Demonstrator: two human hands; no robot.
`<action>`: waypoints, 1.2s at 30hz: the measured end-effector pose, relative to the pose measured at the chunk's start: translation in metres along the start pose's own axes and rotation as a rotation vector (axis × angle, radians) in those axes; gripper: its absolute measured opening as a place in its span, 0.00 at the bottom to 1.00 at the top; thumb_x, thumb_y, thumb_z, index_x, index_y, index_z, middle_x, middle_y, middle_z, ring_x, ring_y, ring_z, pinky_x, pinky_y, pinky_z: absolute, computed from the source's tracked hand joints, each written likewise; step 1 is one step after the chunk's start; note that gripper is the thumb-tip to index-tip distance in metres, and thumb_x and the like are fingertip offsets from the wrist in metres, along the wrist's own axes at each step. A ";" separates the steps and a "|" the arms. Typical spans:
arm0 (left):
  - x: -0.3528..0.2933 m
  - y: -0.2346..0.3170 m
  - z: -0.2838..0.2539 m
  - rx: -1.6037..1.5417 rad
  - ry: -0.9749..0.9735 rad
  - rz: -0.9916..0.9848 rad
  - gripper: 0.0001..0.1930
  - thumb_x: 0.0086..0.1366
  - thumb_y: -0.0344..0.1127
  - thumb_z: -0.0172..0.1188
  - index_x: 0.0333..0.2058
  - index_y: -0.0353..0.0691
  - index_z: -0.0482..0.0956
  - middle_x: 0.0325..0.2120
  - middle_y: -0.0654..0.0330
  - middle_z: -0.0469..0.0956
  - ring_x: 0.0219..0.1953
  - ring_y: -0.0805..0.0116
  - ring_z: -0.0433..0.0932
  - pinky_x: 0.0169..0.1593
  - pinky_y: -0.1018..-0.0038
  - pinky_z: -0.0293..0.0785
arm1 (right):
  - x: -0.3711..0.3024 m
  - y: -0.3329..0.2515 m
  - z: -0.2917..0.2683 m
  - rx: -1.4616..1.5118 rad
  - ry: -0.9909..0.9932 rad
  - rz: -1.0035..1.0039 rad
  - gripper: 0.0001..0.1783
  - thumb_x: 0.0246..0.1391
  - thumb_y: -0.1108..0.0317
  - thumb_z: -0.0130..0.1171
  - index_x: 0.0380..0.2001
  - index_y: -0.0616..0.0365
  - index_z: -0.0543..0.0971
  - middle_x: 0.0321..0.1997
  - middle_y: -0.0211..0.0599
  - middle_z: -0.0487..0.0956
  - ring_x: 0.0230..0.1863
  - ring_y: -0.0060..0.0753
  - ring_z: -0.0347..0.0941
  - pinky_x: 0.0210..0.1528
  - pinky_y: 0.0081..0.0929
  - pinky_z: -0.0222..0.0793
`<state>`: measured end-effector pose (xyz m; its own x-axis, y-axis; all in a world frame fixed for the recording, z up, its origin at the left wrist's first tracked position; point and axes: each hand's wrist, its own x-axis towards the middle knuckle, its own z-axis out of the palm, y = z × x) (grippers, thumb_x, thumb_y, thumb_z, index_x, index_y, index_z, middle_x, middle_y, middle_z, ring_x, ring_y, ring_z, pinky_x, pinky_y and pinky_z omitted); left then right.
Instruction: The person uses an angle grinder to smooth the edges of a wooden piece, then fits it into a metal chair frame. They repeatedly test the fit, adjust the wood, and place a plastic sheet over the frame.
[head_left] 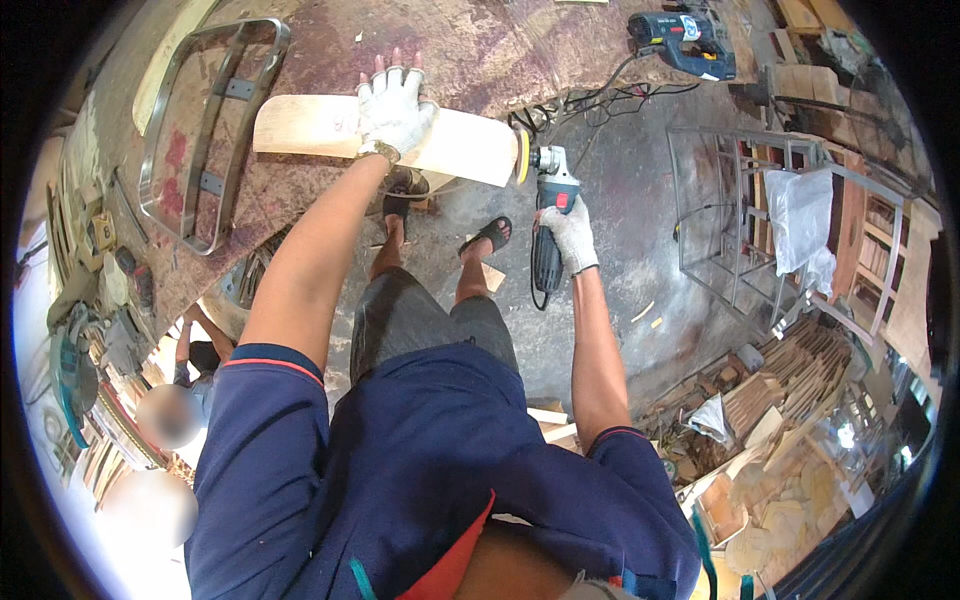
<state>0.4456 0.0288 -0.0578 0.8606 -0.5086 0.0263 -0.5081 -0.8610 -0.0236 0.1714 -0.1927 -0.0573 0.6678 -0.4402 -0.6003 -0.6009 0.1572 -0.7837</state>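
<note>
My left hand (395,110), in a white fingerless glove, lies flat with fingers spread on a pale wooden board (300,125). The board rests on the worn workbench (470,50), and its right end sticks out past the bench edge. Gloved as well, my right hand (570,235) is wrapped round the body of an angle grinder (556,195) with a grey head and dark body. The grinder's yellow-rimmed sanding disc (522,156) is at the board's right end; whether it touches is hard to tell.
A metal frame (150,170) lies on the bench at left. A blue power tool (685,45) sits at the far right corner, cables hanging below. Right stands a metal rack (740,215) with plastic sheeting (798,215). Wood offcuts (790,390) pile up lower right. Other people are at lower left.
</note>
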 end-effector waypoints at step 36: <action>0.001 -0.009 0.014 -0.040 0.047 0.070 0.38 0.67 0.51 0.49 0.74 0.53 0.52 0.74 0.48 0.52 0.75 0.41 0.50 0.74 0.42 0.45 | -0.070 0.047 0.063 0.158 0.237 0.100 0.26 0.41 0.71 0.69 0.47 0.62 0.75 0.36 0.35 0.81 0.33 0.27 0.76 0.38 0.28 0.74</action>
<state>0.4511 0.0361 -0.0711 0.8207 -0.5667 0.0724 -0.5689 -0.8223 0.0131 0.1235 -0.0987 -0.0622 0.4760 -0.6068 -0.6365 -0.5704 0.3379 -0.7486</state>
